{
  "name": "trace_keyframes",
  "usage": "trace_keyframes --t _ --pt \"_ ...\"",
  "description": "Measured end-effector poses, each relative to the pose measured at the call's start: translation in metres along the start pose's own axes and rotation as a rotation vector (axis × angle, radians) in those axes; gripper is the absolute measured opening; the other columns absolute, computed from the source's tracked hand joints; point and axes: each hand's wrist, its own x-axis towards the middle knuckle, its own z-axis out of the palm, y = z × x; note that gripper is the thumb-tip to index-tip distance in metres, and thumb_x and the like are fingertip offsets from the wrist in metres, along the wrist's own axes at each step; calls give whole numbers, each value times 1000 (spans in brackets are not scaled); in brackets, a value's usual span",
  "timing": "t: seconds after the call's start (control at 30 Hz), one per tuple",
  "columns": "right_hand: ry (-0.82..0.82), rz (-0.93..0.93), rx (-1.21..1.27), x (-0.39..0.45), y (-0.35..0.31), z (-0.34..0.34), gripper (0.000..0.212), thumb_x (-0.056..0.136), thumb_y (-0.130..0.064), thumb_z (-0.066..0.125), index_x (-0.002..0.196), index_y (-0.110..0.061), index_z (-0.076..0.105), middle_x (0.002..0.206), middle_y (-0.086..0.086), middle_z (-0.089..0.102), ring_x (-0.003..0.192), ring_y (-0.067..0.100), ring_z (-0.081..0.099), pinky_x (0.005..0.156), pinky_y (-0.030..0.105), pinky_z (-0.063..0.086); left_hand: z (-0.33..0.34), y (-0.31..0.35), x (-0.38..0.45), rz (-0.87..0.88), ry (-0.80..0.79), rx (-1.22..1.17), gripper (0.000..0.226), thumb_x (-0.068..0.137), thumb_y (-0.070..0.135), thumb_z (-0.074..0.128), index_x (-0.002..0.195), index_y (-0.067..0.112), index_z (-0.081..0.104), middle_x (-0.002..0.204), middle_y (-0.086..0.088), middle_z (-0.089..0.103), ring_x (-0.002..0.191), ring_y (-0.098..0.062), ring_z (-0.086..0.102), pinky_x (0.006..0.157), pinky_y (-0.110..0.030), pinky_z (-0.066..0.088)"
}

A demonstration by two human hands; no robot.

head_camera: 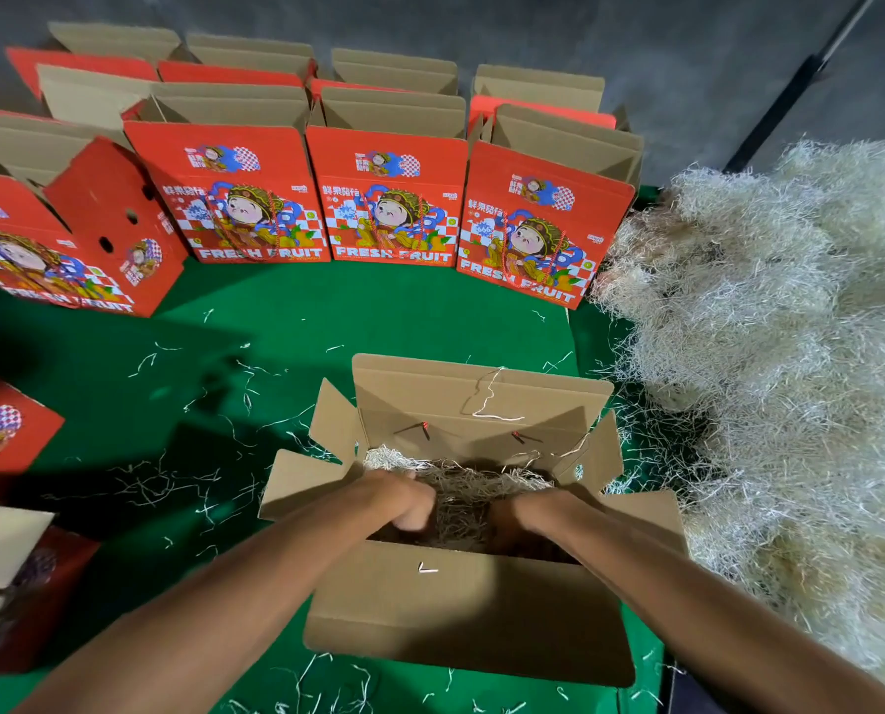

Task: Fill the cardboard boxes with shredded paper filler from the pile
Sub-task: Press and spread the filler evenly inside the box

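An open cardboard box [473,605] stands on the green mat right in front of me, its flaps spread outward. Pale shredded paper filler [461,484] lies inside it. Both my hands reach down into the box. My left hand [409,502] has its fingers curled into the filler at the left side. My right hand [515,515] is sunk in the filler at the right, and its fingers are hidden. A big pile of shredded paper [770,353] heaps up along the right.
Several red "FRESH FRUIT" boxes [394,198] stand open in rows at the back, and more [69,234] sit at the left. Loose paper strands [172,481] are scattered over the green mat [378,311]. A grey wall rises behind the boxes.
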Motion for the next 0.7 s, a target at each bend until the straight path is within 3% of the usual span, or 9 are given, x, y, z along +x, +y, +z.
trace_keyframes --t 0.07,0.13,0.27,0.33,0.4,0.47,0.53,0.63,0.7 --pt "-58 161 71 -6 3 3 35 102 -24 47 130 -8 60 134 13 58 120 31 57 105 41 45 -4 4 -3 4 -47 -2 44 95 7 40 138 -2 46 153 -18 37 146 -37 24 112 -51 32" --pt "-70 224 95 -14 4 7 34 102 -22 44 129 -9 59 131 12 59 120 29 58 104 39 45 -5 8 -6 -25 -48 37 46 94 1 38 139 -6 42 154 -20 32 146 -39 21 114 -58 27" --pt "-77 342 -12 -13 -5 12 39 104 -19 44 140 -6 48 141 16 51 131 32 48 108 41 42 1 10 -13 -47 -4 153 64 93 1 42 155 10 26 166 -4 -1 151 -35 -5 117 -61 6" --pt "-55 390 -49 -10 -6 12 41 106 -19 39 144 -3 44 145 18 46 136 33 43 109 41 38 4 10 -15 -55 -11 177 68 90 -4 43 155 11 27 166 -4 -7 150 -33 -13 117 -59 -3" --pt "-28 398 -4 -10 -6 9 41 108 -19 33 145 -4 44 148 18 44 138 31 40 111 41 34 2 8 -21 -52 7 177 66 88 -5 45 152 8 33 166 -7 -1 151 -32 -6 118 -58 0" --pt "51 385 95 -12 -2 5 38 106 -17 37 139 -7 52 143 15 50 133 30 46 108 38 39 -4 7 -25 -27 85 114 51 90 2 48 140 8 50 158 -14 31 145 -34 29 119 -53 23" --pt "154 323 229 -16 3 -1 31 101 -9 46 128 -7 60 131 15 60 123 31 56 102 37 45 -10 6 -31 23 190 9 29 92 10 49 118 10 64 125 -13 62 110 -31 60 101 -44 49" --pt "372 155 429 -24 8 -6 18 94 -12 57 111 -9 61 115 12 65 106 30 61 91 37 48 -17 11 -34 76 313 -133 18 90 16 48 102 12 61 109 -12 66 94 -31 63 78 -35 52" --pt "387 109 524 -19 2 -7 23 95 -20 56 117 -14 59 121 11 63 108 28 60 86 31 43 -18 17 -35 83 266 -184 10 91 20 49 95 15 56 103 -14 63 79 -28 59 61 -30 41"
